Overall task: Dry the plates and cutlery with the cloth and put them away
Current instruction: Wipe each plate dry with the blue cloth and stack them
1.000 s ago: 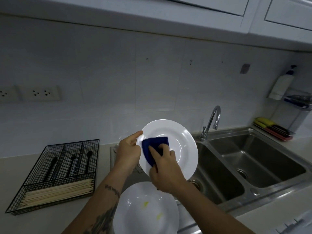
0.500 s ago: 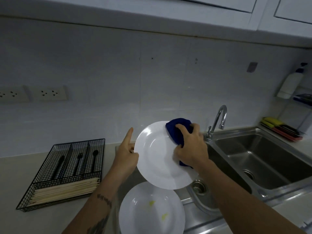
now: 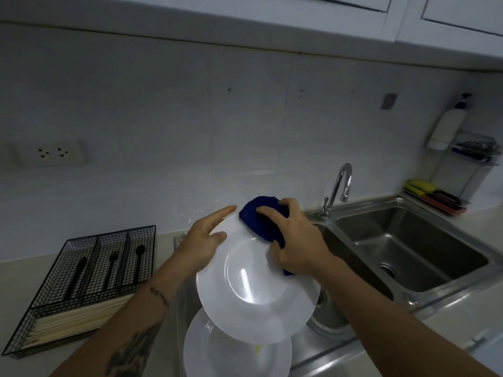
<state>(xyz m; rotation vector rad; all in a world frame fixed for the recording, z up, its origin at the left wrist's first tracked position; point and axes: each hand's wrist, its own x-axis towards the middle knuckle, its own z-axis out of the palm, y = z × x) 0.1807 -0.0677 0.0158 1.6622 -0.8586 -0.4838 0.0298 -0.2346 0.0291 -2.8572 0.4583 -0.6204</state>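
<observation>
Right fingers (image 3: 268, 210) curled over blue cloth (image 3: 260, 223), pressing it on upper rim of white plate (image 3: 255, 289). Left fingers (image 3: 220, 213) straight, spread, bracing plate's left edge; left hand (image 3: 201, 242) supporting, right hand (image 3: 295, 240) wiping. Plate tilted, held above drainer area left of sink (image 3: 408, 240). Second plate (image 3: 234, 357) below, yellow speck on it. Advice: sweep cloth round full rim, rotate plate with left, keep firm support against slipping. Wire cutlery tray (image 3: 81, 284) on desk (image 3: 19, 270), far left, holding black cutlery (image 3: 110, 270).

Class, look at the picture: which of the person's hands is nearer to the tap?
The right hand. It grips the blue cloth on the plate's far rim, just left of the tap; the left hand holds the plate's opposite edge, farther away.
</observation>
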